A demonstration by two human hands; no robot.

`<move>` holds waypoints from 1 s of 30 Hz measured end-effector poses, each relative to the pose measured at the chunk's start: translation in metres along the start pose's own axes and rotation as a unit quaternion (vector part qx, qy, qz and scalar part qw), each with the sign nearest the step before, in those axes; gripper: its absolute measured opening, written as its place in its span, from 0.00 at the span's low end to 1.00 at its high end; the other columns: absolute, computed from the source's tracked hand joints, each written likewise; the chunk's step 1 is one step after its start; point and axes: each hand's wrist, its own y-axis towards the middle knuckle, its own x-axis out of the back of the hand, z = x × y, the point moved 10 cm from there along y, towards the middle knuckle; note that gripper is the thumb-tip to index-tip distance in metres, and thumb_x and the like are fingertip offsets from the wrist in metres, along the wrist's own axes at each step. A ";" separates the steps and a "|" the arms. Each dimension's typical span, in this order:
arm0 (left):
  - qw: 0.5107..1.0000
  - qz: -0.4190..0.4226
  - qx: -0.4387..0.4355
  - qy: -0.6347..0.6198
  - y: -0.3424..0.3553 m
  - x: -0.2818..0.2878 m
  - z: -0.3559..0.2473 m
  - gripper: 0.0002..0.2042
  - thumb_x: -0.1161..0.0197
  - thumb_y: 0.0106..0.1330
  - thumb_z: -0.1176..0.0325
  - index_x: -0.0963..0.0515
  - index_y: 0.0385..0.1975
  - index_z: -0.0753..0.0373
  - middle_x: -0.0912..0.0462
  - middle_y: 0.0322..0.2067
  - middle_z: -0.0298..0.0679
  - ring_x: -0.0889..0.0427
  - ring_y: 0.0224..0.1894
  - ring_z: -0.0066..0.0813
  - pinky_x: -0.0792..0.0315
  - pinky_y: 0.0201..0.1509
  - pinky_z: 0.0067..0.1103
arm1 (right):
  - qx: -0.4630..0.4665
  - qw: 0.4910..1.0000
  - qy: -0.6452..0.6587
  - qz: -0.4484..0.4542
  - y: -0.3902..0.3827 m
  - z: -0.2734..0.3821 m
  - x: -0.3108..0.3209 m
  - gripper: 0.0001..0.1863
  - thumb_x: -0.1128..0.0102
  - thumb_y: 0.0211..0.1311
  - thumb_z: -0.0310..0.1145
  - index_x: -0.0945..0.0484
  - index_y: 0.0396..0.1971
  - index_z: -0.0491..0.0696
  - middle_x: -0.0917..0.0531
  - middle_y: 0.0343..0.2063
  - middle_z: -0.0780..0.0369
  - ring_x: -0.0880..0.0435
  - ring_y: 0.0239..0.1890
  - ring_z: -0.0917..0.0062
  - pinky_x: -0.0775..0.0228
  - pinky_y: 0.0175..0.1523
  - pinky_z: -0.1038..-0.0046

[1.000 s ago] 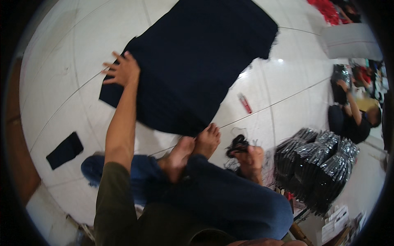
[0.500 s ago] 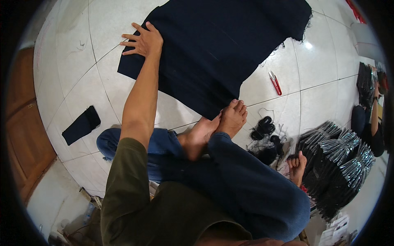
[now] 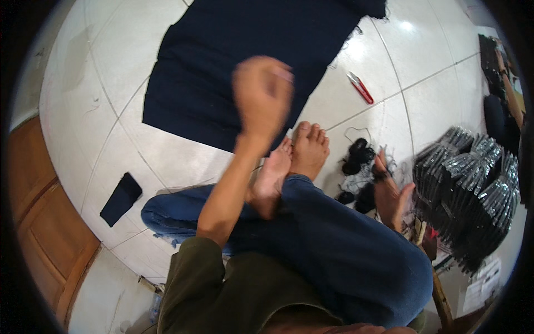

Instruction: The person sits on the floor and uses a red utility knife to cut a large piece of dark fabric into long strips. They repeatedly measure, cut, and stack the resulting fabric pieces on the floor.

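Head view: my only feed, looking straight down at a pale tiled floor (image 3: 172, 167), its lines bowed toward the dark rim.
Cloth: I see a wide dark navy cloth (image 3: 194, 72) spread flat on the floor, filling the upper middle of the frame and running past the top edge; its right side is frayed, with loose threads.
Left hand: my left hand (image 3: 262, 100) is over the lower part of the cloth, blurred, its fingers curled in together; I cannot tell whether it grips anything or touches the cloth.
Right hand: my right hand (image 3: 391, 197) is right of centre, fingers stretched and thumb held apart; dark strands show by the fingertips, and I cannot tell whether they touch.
Thread: black tangled thread (image 3: 359, 156) lies in clumps just left of the right hand.
Bundles: black packs in shiny clear wrap (image 3: 467, 183) are heaped at the right of the frame, just beyond that hand.
Snips: red-handled snips (image 3: 361, 90) lie at the upper right of centre, just beside the cloth's right edge, tips toward the upper left.
Small piece: a folded dark piece (image 3: 121, 200) rests at the left, well apart from the cloth.
Feet: two bare feet (image 3: 309, 150) sit mid-frame, toes at the cloth's lower corner, below them blue jeans (image 3: 350, 245).
Edges: I have a brown wooden door (image 3: 44, 222) at the left and a co-worker's arm (image 3: 510, 100) at the right rim.
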 end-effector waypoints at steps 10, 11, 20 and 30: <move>0.950 0.286 -0.087 -0.091 -0.134 -0.141 -0.101 0.08 0.28 0.59 0.62 0.15 0.30 0.59 0.15 0.36 0.36 0.18 0.42 0.39 0.30 0.50 0.36 | 0.055 0.990 0.012 -0.130 0.030 -0.032 -0.019 0.57 0.73 0.70 0.76 0.34 0.66 0.29 0.37 0.72 0.47 0.39 0.75 0.61 0.52 0.78 0.62; 0.951 0.284 -0.080 -0.089 -0.130 -0.139 -0.103 0.07 0.29 0.59 0.63 0.15 0.29 0.59 0.15 0.34 0.36 0.18 0.41 0.40 0.30 0.51 0.36 | 0.083 0.981 -0.066 -0.164 0.025 -0.032 -0.010 0.54 0.72 0.73 0.72 0.30 0.63 0.29 0.31 0.69 0.45 0.33 0.73 0.59 0.46 0.77 0.61; 0.913 0.378 -0.090 0.123 -0.138 -0.139 -0.056 0.08 0.30 0.61 0.61 0.12 0.32 0.59 0.13 0.36 0.37 0.18 0.45 0.37 0.27 0.51 0.37 | -0.002 0.831 -0.145 -0.537 -0.071 0.000 0.149 0.22 0.53 0.78 0.44 0.22 0.46 0.39 0.15 0.40 0.52 0.11 0.35 0.61 0.17 0.32 0.67; 0.952 0.265 -0.147 -0.030 -0.121 -0.060 -0.063 0.15 0.32 0.65 0.63 0.15 0.46 0.63 0.13 0.47 0.41 0.19 0.55 0.43 0.29 0.64 0.41 | 0.217 0.683 -0.665 -0.211 0.083 0.120 -0.005 0.25 0.35 0.65 0.26 0.26 0.62 0.45 0.18 0.47 0.51 0.18 0.49 0.60 0.26 0.52 0.62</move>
